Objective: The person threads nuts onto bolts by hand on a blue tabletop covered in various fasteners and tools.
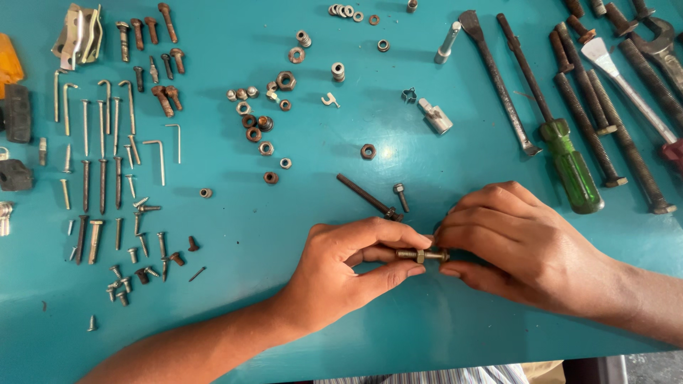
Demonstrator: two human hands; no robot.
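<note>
No packages, labels, signs or screens in view on teal table (299,28)

both hands (427,259) on nutted bolt (421,254)

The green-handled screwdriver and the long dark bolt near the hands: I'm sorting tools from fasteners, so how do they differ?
The green-handled screwdriver has a thick translucent green handle; the long dark bolt is bare dark metal throughout. The screwdriver is far longer and lies right of the hands; the bolt lies just above the left hand. Both rest untouched, slanted on the teal table.
</note>
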